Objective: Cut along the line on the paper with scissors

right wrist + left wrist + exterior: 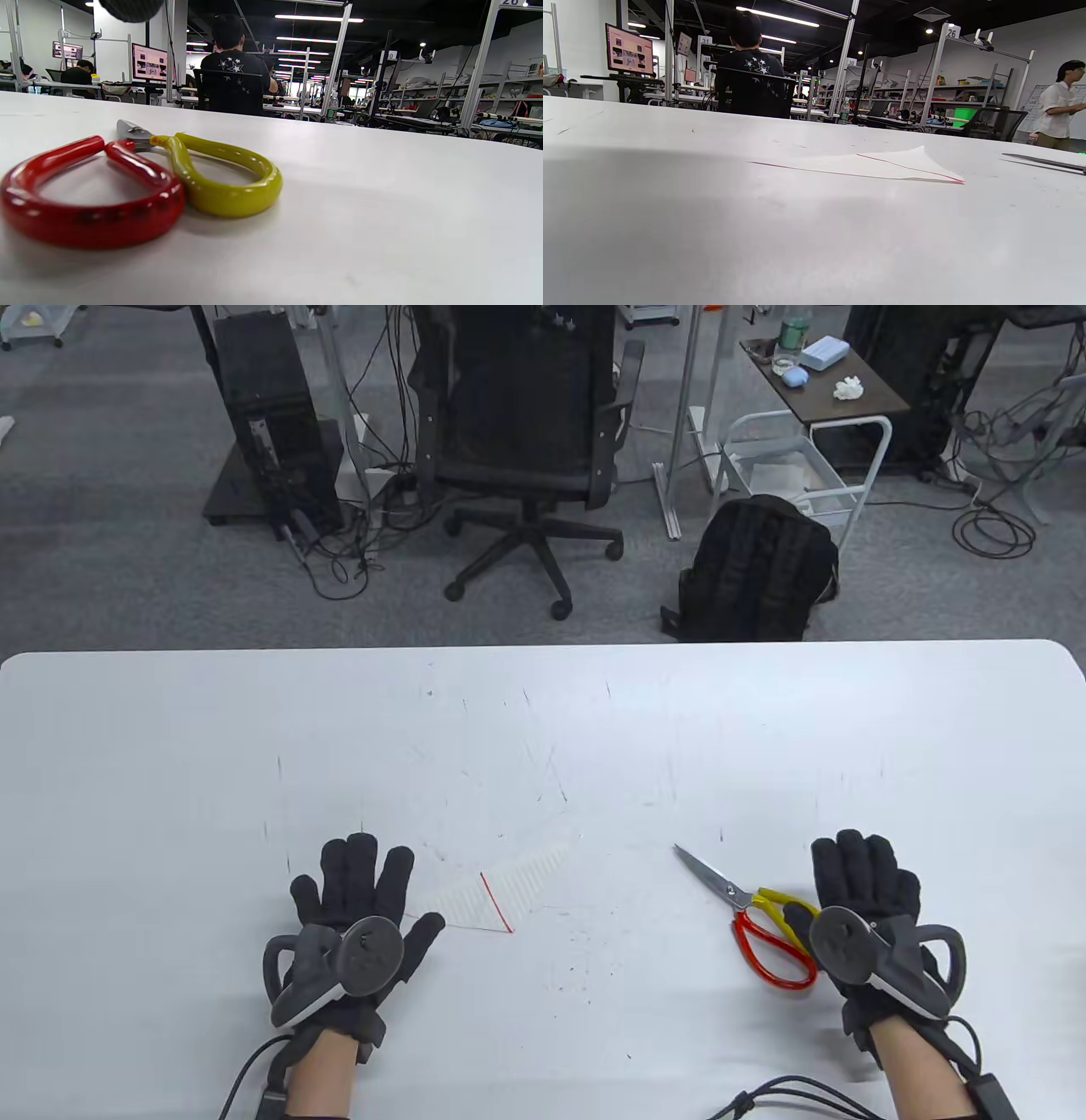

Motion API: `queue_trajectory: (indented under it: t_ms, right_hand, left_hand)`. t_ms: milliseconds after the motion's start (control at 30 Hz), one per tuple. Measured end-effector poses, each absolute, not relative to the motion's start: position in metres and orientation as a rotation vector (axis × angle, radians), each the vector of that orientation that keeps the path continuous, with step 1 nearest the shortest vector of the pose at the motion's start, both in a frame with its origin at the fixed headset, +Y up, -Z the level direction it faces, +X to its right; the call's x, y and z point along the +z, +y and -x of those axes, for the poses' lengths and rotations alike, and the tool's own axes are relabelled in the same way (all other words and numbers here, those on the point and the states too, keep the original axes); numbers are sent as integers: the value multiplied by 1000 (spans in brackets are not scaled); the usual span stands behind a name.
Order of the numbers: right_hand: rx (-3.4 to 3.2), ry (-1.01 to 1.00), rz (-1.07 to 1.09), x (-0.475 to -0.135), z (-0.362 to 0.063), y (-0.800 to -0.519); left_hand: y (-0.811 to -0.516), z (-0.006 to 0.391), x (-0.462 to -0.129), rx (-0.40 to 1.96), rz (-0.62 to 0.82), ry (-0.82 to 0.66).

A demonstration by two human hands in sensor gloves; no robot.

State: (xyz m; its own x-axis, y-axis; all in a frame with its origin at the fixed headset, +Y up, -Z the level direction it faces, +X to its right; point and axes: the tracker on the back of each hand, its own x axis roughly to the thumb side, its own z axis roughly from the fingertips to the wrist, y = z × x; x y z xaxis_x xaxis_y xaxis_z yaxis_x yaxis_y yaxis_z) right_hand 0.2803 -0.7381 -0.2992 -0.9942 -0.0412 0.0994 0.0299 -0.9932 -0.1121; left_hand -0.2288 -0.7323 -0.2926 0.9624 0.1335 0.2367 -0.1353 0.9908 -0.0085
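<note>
A white sheet of paper (501, 882) with a red line (496, 902) lies flat on the white table (543, 712), just right of my left hand (361, 891). In the left wrist view the paper (882, 165) lies ahead with one corner lifted. Scissors (751, 916) with a red and a yellow handle lie closed, blades pointing up-left, just left of my right hand (861, 891). In the right wrist view the handles (140, 186) lie close in front. Both hands rest flat on the table, fingers spread, holding nothing.
The table's far edge (543, 645) runs across the middle of the table view. Beyond it on the floor stand an office chair (526, 449), a black backpack (755, 568) and a small cart (797, 475). Glove cables (789, 1094) trail at the near edge.
</note>
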Motion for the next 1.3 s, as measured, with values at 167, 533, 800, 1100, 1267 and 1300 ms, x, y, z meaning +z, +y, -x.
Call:
queue_trajectory:
  t_ms: [167,533,800,1100,1267,1300]
  right_hand:
    - [-3084,178,175,-299,-278,-739]
    - [-3075,159,188,-298,-276,-739]
    - [-3116,155,199,-298,-275,-740]
    - [-3105,123,180,-298,-275,-741]
    - [-3115,128,190,-297,-274,-740]
    - [-3107,136,181,-297,-274,-738]
  left_hand:
    - [-732,230,-293,137,-11,-236]
    - [-734,230,-294,142,-11,-239]
    - [-737,232,-295,154,10,-232]
    - [-737,229,-295,154,14,-243]
    - [-737,227,-296,142,21,-250]
    - [-737,226,-295,143,22,-256]
